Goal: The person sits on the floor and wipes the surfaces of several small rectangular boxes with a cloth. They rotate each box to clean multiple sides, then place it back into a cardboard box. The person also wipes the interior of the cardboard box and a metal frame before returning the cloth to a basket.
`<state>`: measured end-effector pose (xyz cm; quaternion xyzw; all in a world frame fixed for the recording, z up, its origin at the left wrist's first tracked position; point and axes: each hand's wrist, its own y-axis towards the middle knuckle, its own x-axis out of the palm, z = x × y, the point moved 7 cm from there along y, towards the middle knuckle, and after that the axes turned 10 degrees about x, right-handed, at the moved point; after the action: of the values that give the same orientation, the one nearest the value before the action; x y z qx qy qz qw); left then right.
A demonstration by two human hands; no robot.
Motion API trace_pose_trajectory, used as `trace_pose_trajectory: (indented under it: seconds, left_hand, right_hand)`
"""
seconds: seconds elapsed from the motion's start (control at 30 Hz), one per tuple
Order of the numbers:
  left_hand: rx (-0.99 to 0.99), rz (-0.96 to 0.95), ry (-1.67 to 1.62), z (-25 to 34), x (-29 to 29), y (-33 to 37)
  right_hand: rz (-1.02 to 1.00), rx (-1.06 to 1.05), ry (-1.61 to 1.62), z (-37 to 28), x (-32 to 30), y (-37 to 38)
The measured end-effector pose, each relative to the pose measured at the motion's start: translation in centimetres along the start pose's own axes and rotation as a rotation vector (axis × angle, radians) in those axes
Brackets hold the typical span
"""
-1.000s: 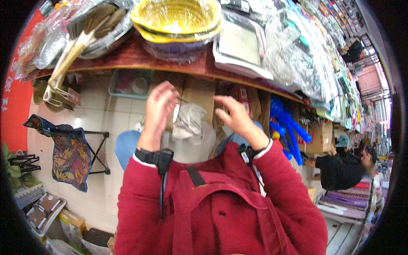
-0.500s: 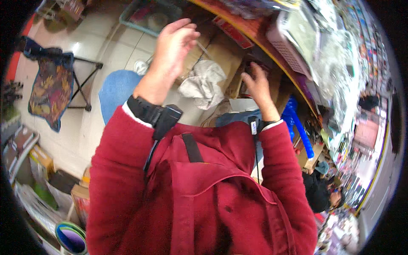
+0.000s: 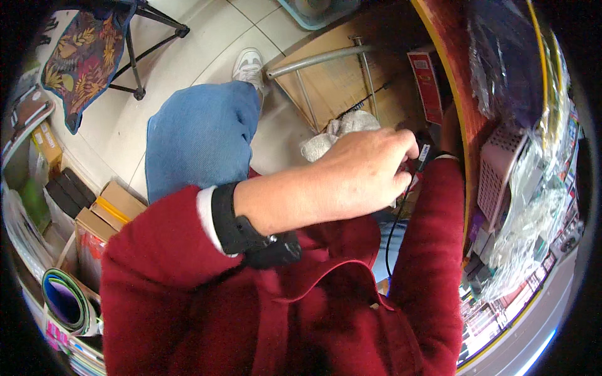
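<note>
Nearest, a red coat (image 3: 282, 313) fills the lower view, its left sleeve ending in a black wrist strap (image 3: 241, 222). Beyond it the left hand (image 3: 357, 172) lies across the middle, fingers curled inward around something I cannot make out; a thin black cable (image 3: 395, 219) hangs just below, at its five o'clock. Touching the knuckles at twelve o'clock is a crumpled clear plastic bag (image 3: 338, 133). At three o'clock the right hand (image 3: 450, 128) is mostly hidden behind the wooden table edge (image 3: 454, 81); its grip cannot be told. Farther off, at ten o'clock, a blue-jeaned knee (image 3: 200, 135).
</note>
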<state>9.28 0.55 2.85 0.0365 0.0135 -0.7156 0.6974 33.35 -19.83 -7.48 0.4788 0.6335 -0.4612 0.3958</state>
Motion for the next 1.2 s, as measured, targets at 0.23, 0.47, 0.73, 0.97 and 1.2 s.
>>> trace_pose_trajectory:
  seconds: [0.23,0.47,0.73,0.97,1.2]
  left_hand:
    - [-0.023,0.003,-0.044,-0.5,0.3,-0.4]
    - [-0.030,-0.042,-0.049,-0.5,1.1,-0.2]
    - [-0.047,-0.076,-0.040,-0.9,1.5,-0.2]
    - [-0.050,-0.104,-0.034,-1.3,1.4,-0.1]
    - [-0.082,-0.147,-0.043,-1.7,1.4,0.5]
  right_hand:
    - [0.008,-0.005,0.027,-0.6,1.4,3.6]
    - [0.034,-0.010,0.057,0.3,0.9,2.2]
    - [0.059,-0.038,0.108,0.3,0.0,-1.4]
    - [-0.019,0.079,0.111,-2.0,2.3,-5.8]
    - [-0.150,0.262,0.043,-2.5,2.3,-7.4]
